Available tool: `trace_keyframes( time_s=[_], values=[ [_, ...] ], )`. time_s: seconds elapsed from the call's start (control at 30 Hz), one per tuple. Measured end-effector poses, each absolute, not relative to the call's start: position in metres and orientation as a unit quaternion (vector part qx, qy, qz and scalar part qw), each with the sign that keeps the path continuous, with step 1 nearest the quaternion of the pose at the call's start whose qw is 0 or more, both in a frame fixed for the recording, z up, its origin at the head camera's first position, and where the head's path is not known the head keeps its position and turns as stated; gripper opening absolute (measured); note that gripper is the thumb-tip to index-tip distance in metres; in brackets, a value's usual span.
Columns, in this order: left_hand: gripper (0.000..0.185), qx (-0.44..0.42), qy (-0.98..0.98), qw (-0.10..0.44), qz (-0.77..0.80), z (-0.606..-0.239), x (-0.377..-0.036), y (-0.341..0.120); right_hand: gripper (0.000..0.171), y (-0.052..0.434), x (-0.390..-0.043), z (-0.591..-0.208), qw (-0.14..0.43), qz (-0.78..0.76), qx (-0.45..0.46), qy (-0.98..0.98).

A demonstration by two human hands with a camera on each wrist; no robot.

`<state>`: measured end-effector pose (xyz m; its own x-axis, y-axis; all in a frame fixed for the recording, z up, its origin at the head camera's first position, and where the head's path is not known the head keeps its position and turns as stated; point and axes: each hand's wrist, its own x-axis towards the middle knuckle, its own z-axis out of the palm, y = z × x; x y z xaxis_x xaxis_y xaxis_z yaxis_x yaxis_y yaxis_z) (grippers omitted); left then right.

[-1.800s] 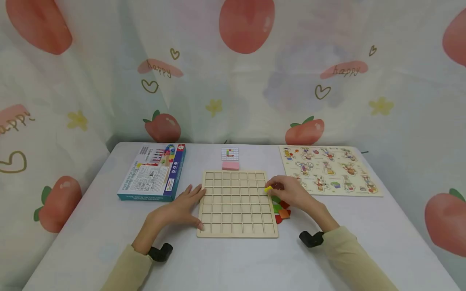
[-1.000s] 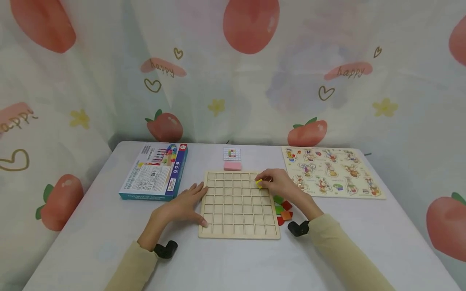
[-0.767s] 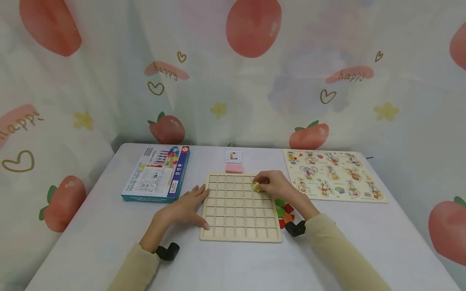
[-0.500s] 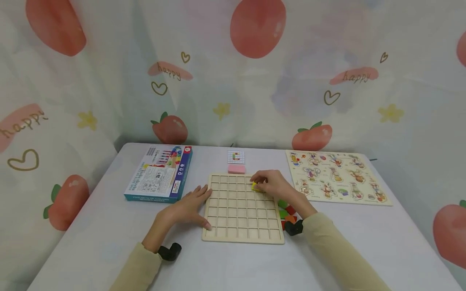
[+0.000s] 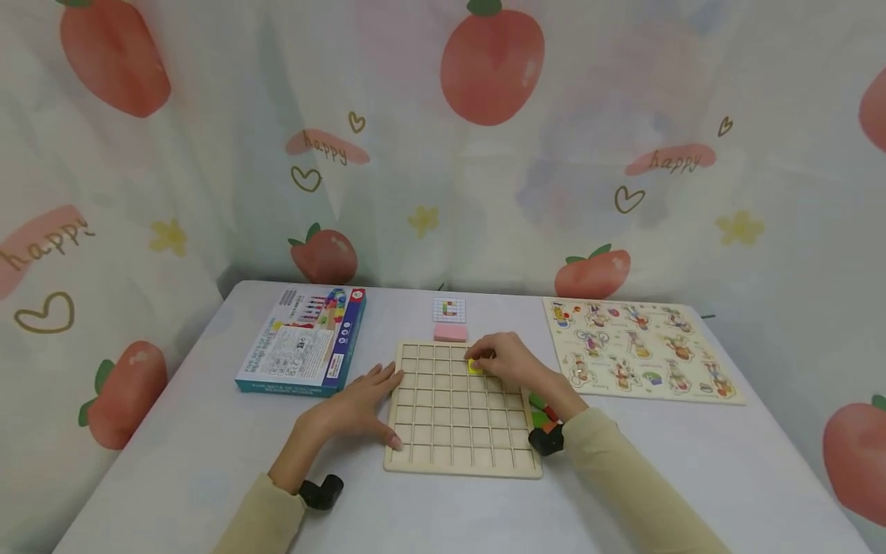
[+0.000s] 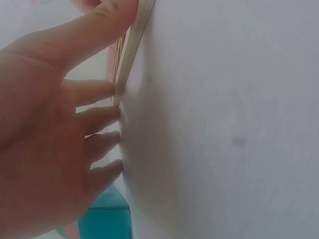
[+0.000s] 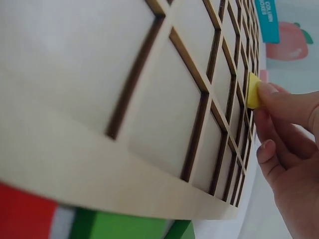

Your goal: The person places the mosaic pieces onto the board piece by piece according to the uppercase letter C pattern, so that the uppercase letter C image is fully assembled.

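Observation:
A pale wooden grid board (image 5: pixel 443 415) lies flat in the middle of the table. My right hand (image 5: pixel 511 362) pinches a yellow tile (image 5: pixel 474 367) between thumb and fingers at a cell near the board's far edge. In the right wrist view the yellow tile (image 7: pixel 253 91) stands tilted against the grid. My left hand (image 5: pixel 356 408) rests along the board's left edge, fingers spread and thumb at the near corner. The left wrist view shows these fingertips (image 6: pixel 115 138) touching the board's side (image 6: pixel 130 52). Whether the yellow tile sits inside its cell, I cannot tell.
Red, green (image 5: pixel 540 419) and orange tiles lie at the board's right side, partly hidden by my right wrist. Beyond the board are a pink block (image 5: pixel 451 332) and a pattern card (image 5: pixel 449 309). A boxed set (image 5: pixel 301 342) stands left; a picture puzzle board (image 5: pixel 640 350) lies right.
My right hand has carried the yellow tile leftward from the board's right edge to a cell near the far side. The left hand has stayed on the board's edge. The head view has shifted slightly.

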<state>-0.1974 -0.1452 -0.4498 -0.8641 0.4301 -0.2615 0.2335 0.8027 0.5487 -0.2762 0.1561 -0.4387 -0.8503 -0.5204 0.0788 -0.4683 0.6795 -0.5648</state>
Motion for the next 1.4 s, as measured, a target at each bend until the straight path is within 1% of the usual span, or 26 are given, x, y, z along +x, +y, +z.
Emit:
trace_keyframes(
  time_s=[0.23, 0.5, 0.73, 1.13, 1.4],
  values=[
    [0.115, 0.179, 0.931, 0.193, 0.254, -0.447, -0.195, -0.147, 0.013, 0.154, -0.274, -0.444, 0.021, -0.285, -0.281, 0.916],
    [0.115, 0.185, 0.930, 0.187, 0.257, -0.446, -0.195, -0.147, 0.013, 0.163, -0.268, -0.440, 0.028, -0.307, -0.245, 0.919],
    [0.116, 0.179, 0.935, 0.186, 0.245, -0.445, -0.195, -0.144, 0.013, 0.178, -0.252, -0.435, 0.028, -0.324, -0.213, 0.921],
    [0.113, 0.182, 0.932, 0.195, 0.247, -0.444, -0.197, -0.145, 0.013, 0.219, -0.232, -0.436, 0.055, -0.327, -0.203, 0.921],
    [0.114, 0.178, 0.932, 0.195, 0.249, -0.445, -0.197, -0.146, 0.018, 0.237, -0.226, -0.432, 0.073, -0.316, -0.190, 0.927]
  ],
)
